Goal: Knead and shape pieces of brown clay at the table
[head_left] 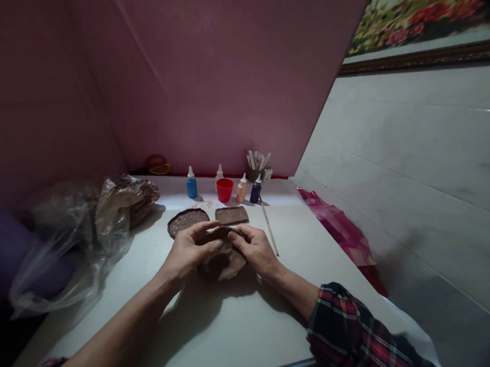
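A lump of brown clay (223, 261) lies on the white table (239, 331) in front of me. My left hand (188, 250) curls over its left side, thumb and fingers pressed on the top edge. My right hand (254, 249) grips its right side, fingers bent onto the clay. Just behind the lump sit a flat round clay disc (187, 220) and a flat rectangular clay slab (231, 214).
Small paint bottles, blue (191, 184), orange (241, 189) and dark purple (254, 191), stand with a red cup (224, 189) and a holder of sticks (257, 165) at the back. A thin stick (269, 229) lies right of my hands. Clay in a plastic bag (115, 210) is at left. Pink cloth (339, 227) hangs off the right edge.
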A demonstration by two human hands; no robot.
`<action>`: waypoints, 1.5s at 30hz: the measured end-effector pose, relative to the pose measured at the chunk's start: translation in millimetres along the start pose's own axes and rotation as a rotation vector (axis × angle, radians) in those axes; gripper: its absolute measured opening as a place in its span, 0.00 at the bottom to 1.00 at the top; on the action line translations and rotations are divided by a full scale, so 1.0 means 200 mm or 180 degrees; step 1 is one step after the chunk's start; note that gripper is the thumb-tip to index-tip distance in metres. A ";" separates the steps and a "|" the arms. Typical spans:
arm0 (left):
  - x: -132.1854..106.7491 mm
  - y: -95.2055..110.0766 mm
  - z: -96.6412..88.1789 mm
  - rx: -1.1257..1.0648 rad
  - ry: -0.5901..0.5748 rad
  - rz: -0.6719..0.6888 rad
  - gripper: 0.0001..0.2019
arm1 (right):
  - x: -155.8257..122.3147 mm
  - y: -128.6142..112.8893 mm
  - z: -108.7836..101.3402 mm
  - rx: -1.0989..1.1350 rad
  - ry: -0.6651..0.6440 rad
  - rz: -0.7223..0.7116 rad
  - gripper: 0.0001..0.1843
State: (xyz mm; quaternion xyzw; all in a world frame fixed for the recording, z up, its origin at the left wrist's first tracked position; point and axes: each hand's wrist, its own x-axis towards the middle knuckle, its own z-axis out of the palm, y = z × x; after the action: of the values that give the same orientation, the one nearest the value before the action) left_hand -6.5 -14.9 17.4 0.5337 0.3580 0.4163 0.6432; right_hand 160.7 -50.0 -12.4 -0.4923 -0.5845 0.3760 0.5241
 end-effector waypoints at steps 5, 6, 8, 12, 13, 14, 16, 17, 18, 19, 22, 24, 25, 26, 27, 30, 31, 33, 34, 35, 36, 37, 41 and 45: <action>0.00 -0.01 -0.01 0.0507 -0.0065 -0.0005 0.15 | -0.01 -0.03 0.00 -0.0414 -0.0100 -0.0088 0.16; 0.00 -0.02 -0.01 0.0603 -0.0056 0.0027 0.14 | -0.01 -0.03 0.00 -0.0481 -0.0114 -0.0100 0.17; 0.01 -0.03 -0.01 0.0725 -0.0044 0.0120 0.13 | -0.01 -0.04 0.00 -0.0548 -0.0133 -0.0120 0.18; 0.01 -0.04 -0.01 0.0748 -0.0086 0.0231 0.12 | -0.01 -0.02 0.00 -0.0512 -0.0107 -0.0126 0.18; 0.01 -0.04 0.00 0.0733 -0.0080 0.0248 0.12 | -0.01 -0.02 0.00 -0.0513 -0.0084 -0.0118 0.18; 0.01 -0.03 0.00 0.0713 -0.0052 0.0267 0.12 | -0.01 -0.02 0.00 -0.0507 -0.0049 -0.0108 0.18; 0.00 -0.02 0.00 0.0653 0.0058 0.0273 0.13 | -0.01 -0.02 0.00 -0.0451 0.0024 -0.0042 0.17; 0.01 -0.02 0.00 0.0606 0.0149 0.0247 0.13 | 0.00 -0.02 0.00 -0.0418 0.0055 0.0000 0.17; 0.01 -0.02 0.00 0.0546 0.0256 0.0216 0.14 | 0.00 -0.02 -0.01 -0.0395 0.0070 0.0021 0.18; 0.01 -0.02 -0.01 0.0472 0.0372 0.0197 0.15 | 0.00 -0.02 -0.01 -0.0401 0.0072 0.0021 0.20; 0.03 -0.03 -0.02 0.0172 0.0625 0.0243 0.16 | 0.00 -0.03 -0.01 -0.0568 0.0090 -0.0052 0.20; 0.04 -0.04 -0.02 -0.0057 0.0595 0.0256 0.16 | 0.00 -0.02 0.00 -0.0561 0.0186 -0.0058 0.17; 0.04 -0.05 -0.02 -0.0153 0.0539 0.0234 0.16 | 0.00 -0.02 0.00 -0.0500 0.0248 -0.0049 0.16; 0.04 -0.05 -0.01 -0.0221 0.0473 0.0204 0.16 | 0.00 -0.01 0.01 -0.0415 0.0303 -0.0044 0.15; 0.03 -0.04 -0.01 -0.0260 0.0419 0.0178 0.16 | 0.00 -0.01 0.01 -0.0324 0.0339 -0.0042 0.14; 0.02 -0.03 -0.01 -0.0289 0.0313 0.0101 0.18 | 0.00 -0.01 0.01 -0.0090 0.0358 -0.0042 0.13; 0.02 -0.03 -0.01 -0.0303 0.0257 0.0078 0.19 | 0.00 -0.01 0.01 -0.0035 0.0357 -0.0037 0.12; 0.01 -0.02 -0.02 -0.0330 0.0102 0.0023 0.23 | 0.00 -0.02 0.00 0.0036 0.0370 -0.0014 0.13; 0.01 -0.01 -0.02 -0.0325 0.0017 -0.0004 0.26 | 0.00 -0.03 -0.01 0.0053 0.0370 -0.0003 0.13; 0.01 -0.01 -0.03 -0.0298 -0.0029 -0.0018 0.29 | 0.00 -0.03 -0.01 0.0060 0.0353 -0.0003 0.13; 0.01 -0.01 -0.03 -0.0248 -0.0034 -0.0018 0.30 | 0.00 -0.04 -0.02 0.0060 0.0305 -0.0015 0.12; 0.01 0.00 -0.04 -0.0187 -0.0012 -0.0008 0.31 | -0.01 -0.04 -0.02 0.0051 0.0221 -0.0031 0.11; 0.01 0.01 -0.03 0.0169 -0.0027 -0.0043 0.20 | -0.02 -0.04 -0.01 -0.0057 -0.0116 -0.0029 0.09; 0.00 0.02 0.00 0.0490 0.0044 -0.0054 0.08 | -0.03 -0.04 0.01 -0.0202 -0.0047 -0.0009 0.09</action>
State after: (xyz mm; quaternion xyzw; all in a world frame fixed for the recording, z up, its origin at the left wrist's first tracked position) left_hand -6.5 -14.6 21.8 0.5757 0.3978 0.3857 0.6013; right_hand 157.5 -57.9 -5.7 -0.5051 -0.6007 0.3602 0.5044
